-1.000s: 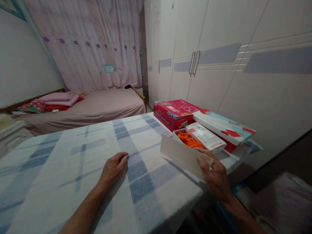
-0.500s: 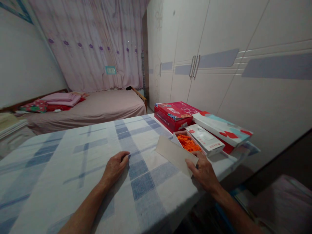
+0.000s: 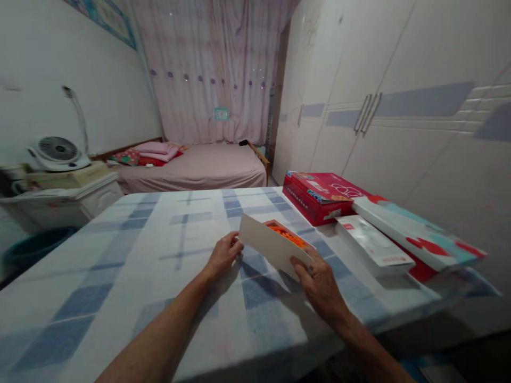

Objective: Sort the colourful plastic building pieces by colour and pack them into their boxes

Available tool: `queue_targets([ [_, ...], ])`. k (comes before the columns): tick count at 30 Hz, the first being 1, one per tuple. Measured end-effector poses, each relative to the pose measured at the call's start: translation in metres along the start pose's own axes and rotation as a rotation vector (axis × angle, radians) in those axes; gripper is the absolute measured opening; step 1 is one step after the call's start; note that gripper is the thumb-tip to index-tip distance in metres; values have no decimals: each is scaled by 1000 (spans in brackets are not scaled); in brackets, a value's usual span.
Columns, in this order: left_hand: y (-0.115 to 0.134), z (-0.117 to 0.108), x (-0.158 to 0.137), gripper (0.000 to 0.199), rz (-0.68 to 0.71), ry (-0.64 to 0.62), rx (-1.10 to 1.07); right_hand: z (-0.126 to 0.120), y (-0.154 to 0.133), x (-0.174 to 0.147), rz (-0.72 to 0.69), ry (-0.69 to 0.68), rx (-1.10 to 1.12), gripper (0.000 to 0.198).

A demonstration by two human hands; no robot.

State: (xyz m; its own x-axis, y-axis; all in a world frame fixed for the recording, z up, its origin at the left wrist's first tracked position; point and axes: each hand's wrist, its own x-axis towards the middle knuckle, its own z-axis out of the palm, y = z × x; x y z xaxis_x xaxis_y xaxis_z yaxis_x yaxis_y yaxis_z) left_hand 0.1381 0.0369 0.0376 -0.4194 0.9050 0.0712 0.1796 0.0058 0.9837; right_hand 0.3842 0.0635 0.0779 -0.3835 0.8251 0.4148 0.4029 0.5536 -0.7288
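The right hand (image 3: 317,274) is gripping an open box (image 3: 271,249) over the tabletop (image 3: 255,330). The left hand (image 3: 223,257) is resting beside it, its grip unclear. With too much tipping, orange bits (image 3: 287,233) might be spilling.

Ahead of us, a pale pink fabric curtain (image 3: 195,45) with a row of purple flower-shaped ornaments covers the far end. A small turquoise-framed rectangular panel (image 3: 221,114) shows against it. To our left we see a plain white wall (image 3: 27,48) with a blue-edged picture (image 3: 109,21) high up. Below stands a low white cabinet (image 3: 101,196) carrying a round white plastic fan (image 3: 59,150); a dark teal round tub (image 3: 40,242) sits beside it. We face a wooden-framed bed with a dusty-pink sheet (image 3: 207,165). Tall glossy white wardrobes (image 3: 399,53) with lilac bands line our right. The light is dim, darkest at lower right.
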Motion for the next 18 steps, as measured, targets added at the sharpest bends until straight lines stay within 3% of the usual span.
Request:
queue_targets([
  [5,9,12,0,40,-49,17,-368,30,-38,23,-172,-20,-4,12],
  [11,20,5,-7,41,81,112,-883,74,-75,26,-445,-89,14,19],
  [14,19,-10,-11,41,36,209,-939,87,-93,31,-429,-104,81,18],
  [18,20,-41,-18,42,-9,304,-884,98,-118,39,-305,-211,309,15],
])
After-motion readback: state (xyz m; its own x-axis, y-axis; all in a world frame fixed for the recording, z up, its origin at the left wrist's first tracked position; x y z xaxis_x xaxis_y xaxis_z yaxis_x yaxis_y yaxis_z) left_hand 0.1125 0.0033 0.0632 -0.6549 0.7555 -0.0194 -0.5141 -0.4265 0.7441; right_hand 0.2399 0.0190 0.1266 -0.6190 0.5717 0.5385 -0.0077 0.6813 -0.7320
